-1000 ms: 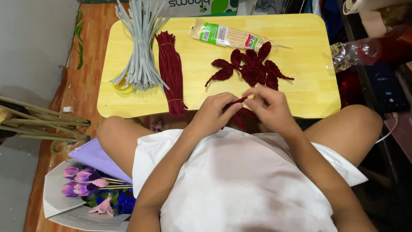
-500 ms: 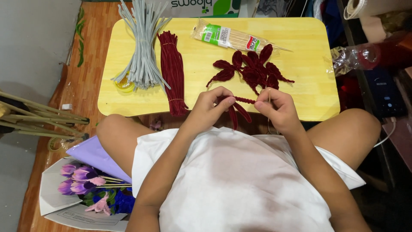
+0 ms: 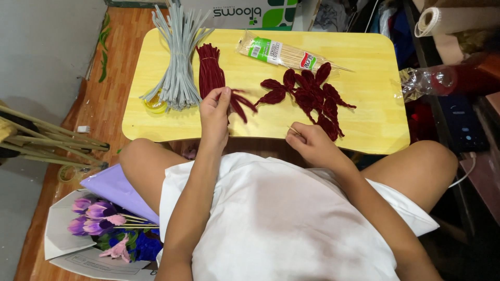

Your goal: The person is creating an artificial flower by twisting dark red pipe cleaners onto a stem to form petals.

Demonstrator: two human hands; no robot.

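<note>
Pinching a small bent piece of dark red pipe cleaner (image 3: 240, 103), the left hand (image 3: 214, 112) hovers over the near left part of the yellow table (image 3: 364, 67), its fingers (image 3: 225, 96) closed narrow on the piece's upper end while the loose strands fan out to the right and lie on the tabletop. Just above that hand lies the red bundle (image 3: 209, 73) of straight pipe cleaners, tied near its top, and the hand's fingertips sit right at the bundle's lower end. Left of the red bundle a grey bundle (image 3: 177, 57) spreads out toward the near edge, with a small yellow tape roll (image 3: 154, 105) at its foot. The right hand (image 3: 310, 143) rests at the near edge of the table, well apart from the left, its fingers curled in around a thin pale stick (image 3: 292, 130) whose tip pokes out to the left; how much of the stick is held I cannot tell. Beyond that hand a cluster of finished red leaves (image 3: 310, 92) lies on the wood, near but not touching the fingers. At the far side, a clear packet of skewers (image 3: 284, 53) lies slantwise, its point end touching the top leaf. On the floor at lower left, beside the person's knee, stands a bouquet (image 3: 101, 226) of purple, pink and blue flowers wrapped in white and lilac paper.
</note>
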